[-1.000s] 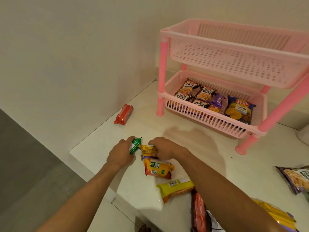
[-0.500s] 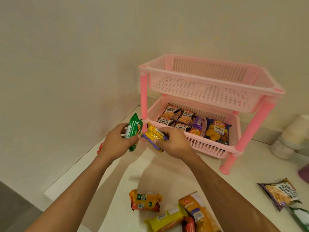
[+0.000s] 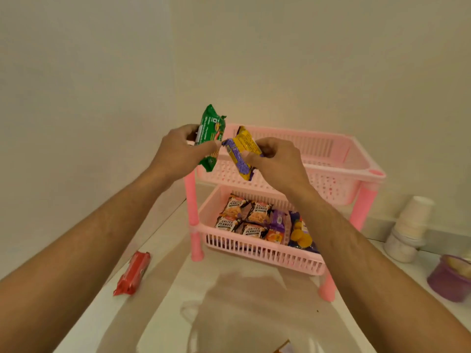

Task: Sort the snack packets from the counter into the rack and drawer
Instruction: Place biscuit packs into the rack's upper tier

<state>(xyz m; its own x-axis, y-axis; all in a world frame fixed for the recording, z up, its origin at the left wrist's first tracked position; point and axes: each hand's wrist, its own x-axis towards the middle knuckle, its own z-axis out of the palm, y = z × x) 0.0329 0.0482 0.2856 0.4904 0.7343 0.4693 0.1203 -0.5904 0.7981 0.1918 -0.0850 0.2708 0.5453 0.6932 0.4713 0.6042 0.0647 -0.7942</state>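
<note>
My left hand [image 3: 178,151] grips a green snack packet [image 3: 210,135], held upright at the front left corner of the pink two-tier rack [image 3: 356,161]. My right hand [image 3: 275,161] grips a yellow and purple packet [image 3: 240,155] just beside it, over the rack's upper tray. That upper tray looks bare where I can see it. The lower tray [image 3: 254,248] holds several packets: salted peanuts [image 3: 244,216], a purple one and a blue chips bag. A red packet [image 3: 132,273] lies on the white counter [image 3: 229,301] to the left.
White paper cups [image 3: 410,222] are stacked right of the rack, with a purple tub [image 3: 448,278] in front of them. Walls close the corner behind and to the left. An orange packet edge [image 3: 283,349] shows at the bottom of the view.
Both hands have risen from the counter with their packets, up to the level of the rack's upper tray. The view has tilted up, so the packets near the counter's front edge have left it.
</note>
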